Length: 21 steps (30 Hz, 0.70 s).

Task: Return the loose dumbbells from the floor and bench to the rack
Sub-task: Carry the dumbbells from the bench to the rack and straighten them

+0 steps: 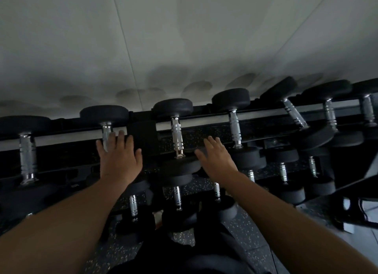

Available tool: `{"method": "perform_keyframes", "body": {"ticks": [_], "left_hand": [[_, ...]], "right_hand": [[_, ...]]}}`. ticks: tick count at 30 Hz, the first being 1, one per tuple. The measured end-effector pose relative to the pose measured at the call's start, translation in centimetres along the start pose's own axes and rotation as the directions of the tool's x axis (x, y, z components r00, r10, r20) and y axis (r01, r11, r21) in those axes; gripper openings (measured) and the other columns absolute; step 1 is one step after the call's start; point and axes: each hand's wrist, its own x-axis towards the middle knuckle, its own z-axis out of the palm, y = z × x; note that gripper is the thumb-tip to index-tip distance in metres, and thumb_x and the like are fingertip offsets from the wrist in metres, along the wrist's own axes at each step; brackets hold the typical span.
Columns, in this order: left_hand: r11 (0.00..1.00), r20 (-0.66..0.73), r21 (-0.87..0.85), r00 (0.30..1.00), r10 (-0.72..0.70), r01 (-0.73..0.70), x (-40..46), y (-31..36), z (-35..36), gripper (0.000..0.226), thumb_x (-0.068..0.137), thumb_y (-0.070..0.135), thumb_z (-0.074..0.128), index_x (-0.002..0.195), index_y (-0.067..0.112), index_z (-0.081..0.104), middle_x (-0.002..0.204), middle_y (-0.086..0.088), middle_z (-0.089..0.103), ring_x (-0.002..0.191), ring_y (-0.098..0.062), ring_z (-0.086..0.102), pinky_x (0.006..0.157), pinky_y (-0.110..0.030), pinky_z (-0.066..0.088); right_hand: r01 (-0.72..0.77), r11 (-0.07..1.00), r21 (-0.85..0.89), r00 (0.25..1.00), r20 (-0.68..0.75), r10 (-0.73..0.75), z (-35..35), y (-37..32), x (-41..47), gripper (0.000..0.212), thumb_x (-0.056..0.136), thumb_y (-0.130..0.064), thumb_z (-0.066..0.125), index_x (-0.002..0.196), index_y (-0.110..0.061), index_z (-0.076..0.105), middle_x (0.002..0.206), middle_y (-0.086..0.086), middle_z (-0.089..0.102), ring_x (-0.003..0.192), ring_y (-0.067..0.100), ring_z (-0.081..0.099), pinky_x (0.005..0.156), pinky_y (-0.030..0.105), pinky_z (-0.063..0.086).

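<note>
A black dumbbell rack [266,115] runs across the view against a pale wall, with several black dumbbells on its top tier. My left hand [119,157] lies open, fingers spread, over the near end of one top-tier dumbbell [105,118], touching its chrome handle. My right hand [216,158] is open too, its fingers resting on the near head of the neighbouring dumbbell [177,136]. Neither hand grips anything. Lower tiers hold smaller dumbbells [177,198], partly hidden behind my forearms.
More dumbbells [327,114] fill the top tier to the right, one [294,114] lying askew. Another dumbbell [27,155] sits at the far left. Black speckled rubber floor [241,247] lies below, and the rack's slanted side frame [347,192] stands at the right.
</note>
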Motion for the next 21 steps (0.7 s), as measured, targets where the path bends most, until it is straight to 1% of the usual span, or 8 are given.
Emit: {"method": "perform_keyframes", "body": {"ticks": [3, 7, 10, 11, 13, 14, 17, 21], "left_hand": [[0.998, -0.008, -0.055, 1.0, -0.013, 0.012, -0.3, 3.2, -0.2, 0.06, 0.098, 0.046, 0.033, 0.148, 0.013, 0.036, 0.161, -0.013, 0.025, 0.15, -0.032, 0.013, 0.116, -0.063, 0.008], [0.977, -0.023, -0.207, 0.998, -0.062, 0.056, -0.4, 9.7, -0.2, 0.06, 0.097, 0.044, 0.037, 0.148, 0.012, 0.036, 0.162, -0.014, 0.021, 0.15, -0.033, 0.009, 0.117, -0.063, 0.007], [0.963, -0.093, -0.263, 0.992, -0.082, 0.055, -0.1, 15.5, -0.3, 0.059, 0.096, 0.042, 0.041, 0.147, 0.012, 0.037, 0.162, -0.015, 0.02, 0.15, -0.035, 0.009, 0.117, -0.064, 0.009], [0.961, -0.116, -0.271, 0.99, -0.082, 0.048, 0.0, 17.4, -0.3, 0.06, 0.096, 0.043, 0.041, 0.147, 0.012, 0.036, 0.162, -0.015, 0.018, 0.15, -0.035, 0.008, 0.117, -0.063, 0.008], [0.957, -0.135, -0.287, 0.987, -0.083, 0.041, 0.0, 21.3, -0.3, 0.063, 0.096, 0.046, 0.038, 0.148, 0.012, 0.034, 0.164, -0.013, 0.013, 0.151, -0.034, 0.003, 0.118, -0.06, 0.005], [0.955, -0.134, -0.296, 0.988, -0.077, 0.035, 0.0, 23.3, -0.3, 0.064, 0.095, 0.048, 0.035, 0.149, 0.013, 0.033, 0.165, -0.011, 0.012, 0.151, -0.032, 0.001, 0.119, -0.06, 0.004], [0.956, -0.114, -0.292, 0.993, -0.019, -0.016, 0.3, 29.1, 0.0, 0.068, 0.092, 0.051, 0.031, 0.149, 0.016, 0.033, 0.165, -0.007, 0.009, 0.152, -0.03, -0.002, 0.119, -0.059, 0.003], [0.959, -0.074, -0.275, 0.996, 0.053, -0.072, 1.5, 35.6, 1.0, 0.068, 0.093, 0.053, 0.027, 0.153, 0.019, 0.027, 0.166, -0.004, 0.003, 0.152, -0.027, -0.008, 0.12, -0.058, 0.001]], "right_hand": [[0.016, 0.998, -0.053, 1.0, -0.022, -0.017, -1.4, 2.6, -0.5, 0.069, 0.101, -0.054, 0.032, 0.156, -0.013, 0.023, 0.166, 0.005, 0.012, 0.153, 0.024, 0.001, 0.124, 0.039, 0.007], [0.029, 0.997, -0.068, 0.999, -0.043, -0.032, -3.6, 7.1, -0.6, 0.068, 0.101, -0.056, 0.03, 0.155, -0.015, 0.026, 0.166, 0.003, 0.012, 0.153, 0.023, -0.001, 0.123, 0.039, 0.005], [0.038, 0.998, -0.04, 0.997, -0.064, -0.041, -5.8, 11.6, 0.1, 0.067, 0.101, -0.055, 0.032, 0.155, -0.016, 0.029, 0.166, 0.005, 0.015, 0.153, 0.024, 0.001, 0.124, 0.04, 0.007], [0.038, 0.999, -0.039, 0.997, -0.062, -0.04, -6.7, 13.3, 0.5, 0.067, 0.1, -0.056, 0.031, 0.154, -0.015, 0.031, 0.165, 0.006, 0.016, 0.153, 0.025, 0.002, 0.124, 0.041, 0.008], [0.052, 0.997, -0.063, 0.997, -0.062, -0.056, -8.4, 16.7, 1.5, 0.077, 0.097, -0.065, 0.017, 0.152, -0.015, 0.035, 0.165, 0.009, 0.019, 0.153, 0.027, 0.004, 0.124, 0.043, 0.009], [0.046, 0.997, -0.059, 0.996, -0.068, -0.05, -9.4, 18.5, 2.0, 0.079, 0.096, -0.067, 0.016, 0.151, -0.014, 0.036, 0.164, 0.01, 0.019, 0.153, 0.027, 0.003, 0.124, 0.044, 0.009], [0.013, 1.0, -0.023, 0.991, -0.136, -0.016, -12.4, 23.2, 3.9, 0.068, 0.1, -0.05, 0.042, 0.152, -0.009, 0.032, 0.163, 0.013, 0.019, 0.153, 0.029, 0.005, 0.124, 0.043, 0.01], [-0.011, 0.998, -0.067, 0.987, -0.159, 0.0, -16.2, 28.0, 7.1, 0.073, 0.099, -0.048, 0.046, 0.154, -0.007, 0.022, 0.163, 0.015, 0.019, 0.152, 0.031, 0.009, 0.123, 0.045, 0.012]]}}
